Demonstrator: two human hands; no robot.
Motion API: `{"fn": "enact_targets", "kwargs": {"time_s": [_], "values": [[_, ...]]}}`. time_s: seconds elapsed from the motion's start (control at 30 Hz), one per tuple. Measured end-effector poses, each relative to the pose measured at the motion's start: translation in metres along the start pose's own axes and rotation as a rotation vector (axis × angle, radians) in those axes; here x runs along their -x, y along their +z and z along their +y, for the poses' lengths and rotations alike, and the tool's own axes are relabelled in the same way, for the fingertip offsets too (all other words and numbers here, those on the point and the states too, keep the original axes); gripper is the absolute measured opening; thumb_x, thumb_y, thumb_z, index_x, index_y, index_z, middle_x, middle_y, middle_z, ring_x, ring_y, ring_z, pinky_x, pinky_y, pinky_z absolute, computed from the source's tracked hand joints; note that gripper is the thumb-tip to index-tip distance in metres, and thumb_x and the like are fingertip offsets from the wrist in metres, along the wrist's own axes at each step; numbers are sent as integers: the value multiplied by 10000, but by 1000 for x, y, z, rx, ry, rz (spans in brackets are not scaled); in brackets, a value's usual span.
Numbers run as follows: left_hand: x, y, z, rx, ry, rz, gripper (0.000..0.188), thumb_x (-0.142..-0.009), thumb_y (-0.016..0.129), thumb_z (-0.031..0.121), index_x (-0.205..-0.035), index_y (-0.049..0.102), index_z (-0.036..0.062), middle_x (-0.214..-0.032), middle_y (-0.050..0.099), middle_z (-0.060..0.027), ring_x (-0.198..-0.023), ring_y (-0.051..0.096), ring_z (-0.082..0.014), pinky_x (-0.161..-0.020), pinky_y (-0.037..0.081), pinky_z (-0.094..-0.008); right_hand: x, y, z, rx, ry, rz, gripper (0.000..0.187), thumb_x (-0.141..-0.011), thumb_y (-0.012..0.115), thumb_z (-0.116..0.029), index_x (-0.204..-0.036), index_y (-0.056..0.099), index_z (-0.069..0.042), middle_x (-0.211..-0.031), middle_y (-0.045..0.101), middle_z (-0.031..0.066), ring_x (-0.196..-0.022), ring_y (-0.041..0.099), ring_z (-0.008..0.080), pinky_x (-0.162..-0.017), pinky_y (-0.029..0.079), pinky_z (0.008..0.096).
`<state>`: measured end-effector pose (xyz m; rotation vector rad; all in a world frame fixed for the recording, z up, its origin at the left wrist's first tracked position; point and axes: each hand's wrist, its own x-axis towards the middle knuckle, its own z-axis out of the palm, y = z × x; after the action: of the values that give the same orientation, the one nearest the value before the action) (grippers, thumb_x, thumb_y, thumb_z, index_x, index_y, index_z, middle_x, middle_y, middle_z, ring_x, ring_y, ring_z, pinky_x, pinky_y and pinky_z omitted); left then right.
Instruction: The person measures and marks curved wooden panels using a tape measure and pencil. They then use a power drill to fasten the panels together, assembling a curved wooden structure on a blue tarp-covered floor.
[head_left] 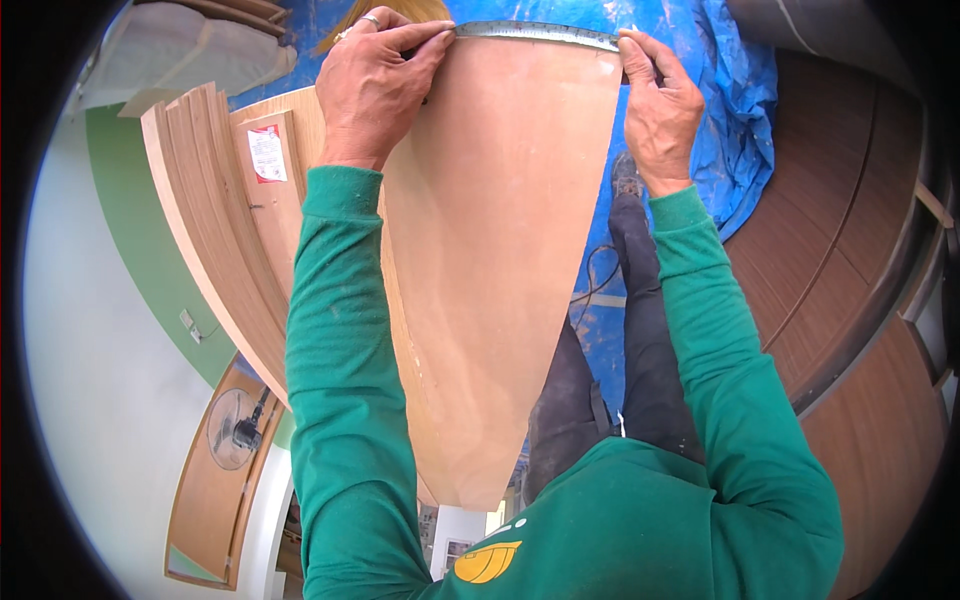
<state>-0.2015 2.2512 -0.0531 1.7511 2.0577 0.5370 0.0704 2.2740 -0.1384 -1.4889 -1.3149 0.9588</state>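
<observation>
A thin steel ruler (pixel 540 33) with fine markings lies across the far edge of a long, pale plywood board (pixel 500 190). At its left end, my left hand (pixel 375 85) pinches the ruler between thumb and forefinger; a ring shows on one finger. The other end is held by my right hand (pixel 662 100), thumb and fingers closed on it just past the board's right corner. A small dark bit shows beneath my left hand, too hidden to name. The board stretches from the ruler back toward my body, between my forearms.
Several wooden boards (pixel 195 190) lean on the left, beside a panel with a label (pixel 267 153). Blue sheeting (pixel 735 120) covers the floor, with a dark cable (pixel 598 275) near my legs. Brown panels (pixel 810 190) stand at right. A fan (pixel 240 432) is at lower left.
</observation>
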Motion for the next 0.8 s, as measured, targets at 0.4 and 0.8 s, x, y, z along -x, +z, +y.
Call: {"fn": "enact_targets", "kwargs": {"time_s": [0.4, 0.8], "values": [[0, 2, -5, -19, 27, 19, 230, -996, 829, 334, -1152, 885, 174, -944, 722, 16, -815, 692, -154, -733, 573, -310, 2, 0, 2, 87, -90, 19, 242, -1028, 812, -240, -1173, 828, -46, -987, 837, 75, -833, 741, 124, -759, 597, 300], [0, 2, -5, -11, 21, 23, 238, -994, 830, 348, -1149, 886, 175, -947, 733, 19, -808, 694, -147, -735, 571, -310, 2, 2, 3, 87, -90, 28, 234, -1026, 815, -234, -1167, 831, -48, -936, 817, 54, -754, 668, 104, -710, 569, 294]]}}
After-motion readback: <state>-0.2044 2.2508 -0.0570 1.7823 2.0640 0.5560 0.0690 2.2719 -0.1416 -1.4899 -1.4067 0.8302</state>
